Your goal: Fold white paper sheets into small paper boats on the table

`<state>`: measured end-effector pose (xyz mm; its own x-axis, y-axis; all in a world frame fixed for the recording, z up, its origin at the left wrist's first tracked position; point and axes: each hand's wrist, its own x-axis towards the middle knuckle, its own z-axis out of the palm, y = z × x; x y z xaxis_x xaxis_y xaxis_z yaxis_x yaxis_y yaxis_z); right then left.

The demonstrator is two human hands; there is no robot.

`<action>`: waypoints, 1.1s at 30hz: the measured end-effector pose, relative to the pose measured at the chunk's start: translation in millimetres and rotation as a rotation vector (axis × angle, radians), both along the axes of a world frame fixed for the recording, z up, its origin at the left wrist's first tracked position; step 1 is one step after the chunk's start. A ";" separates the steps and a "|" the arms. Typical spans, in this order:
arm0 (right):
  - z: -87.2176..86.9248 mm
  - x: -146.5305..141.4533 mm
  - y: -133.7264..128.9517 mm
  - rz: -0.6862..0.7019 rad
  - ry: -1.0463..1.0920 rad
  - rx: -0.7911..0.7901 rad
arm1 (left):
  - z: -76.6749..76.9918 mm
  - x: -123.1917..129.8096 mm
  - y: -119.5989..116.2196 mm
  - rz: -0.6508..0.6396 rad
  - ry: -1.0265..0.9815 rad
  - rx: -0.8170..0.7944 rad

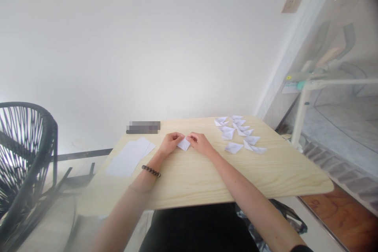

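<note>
A small folded white paper (184, 144) is between my hands, just above the middle of the wooden table (189, 181). My left hand (172, 142), with a dark beaded bracelet on its wrist, pinches the paper's left corner. On the right corner, my right hand (198, 141) has its fingers closed in a pinch. Flat white sheets (125, 159) lie to the left of my left hand. Several folded paper boats (233, 147) stand in a loose group to the right of my right hand.
A blurred-out dark object (143, 127) lies at the table's back left edge. A dark woven chair (28, 157) stands at the far left. Behind the table is a white wall (177, 47), with a white metal frame (301, 114) to the right.
</note>
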<state>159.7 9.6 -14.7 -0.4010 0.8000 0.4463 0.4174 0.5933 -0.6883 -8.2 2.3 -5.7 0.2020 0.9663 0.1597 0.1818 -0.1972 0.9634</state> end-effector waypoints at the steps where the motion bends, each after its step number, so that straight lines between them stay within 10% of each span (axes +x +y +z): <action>1: -0.1 0.1 0.0 -0.005 0.003 -0.003 | 0.2 0.4 -0.3 0.002 -0.006 0.005; 33: 2.6 5.1 0.7 -0.119 0.113 -0.037 | -1.8 -0.3 -3.9 -0.238 -0.125 -0.218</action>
<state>164.8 10.3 -12.1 -0.2517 0.8553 0.4528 0.4019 0.5180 -0.7551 -8.5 -1.5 -7.5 0.4177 0.9086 -0.0078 0.0335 -0.0068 0.9994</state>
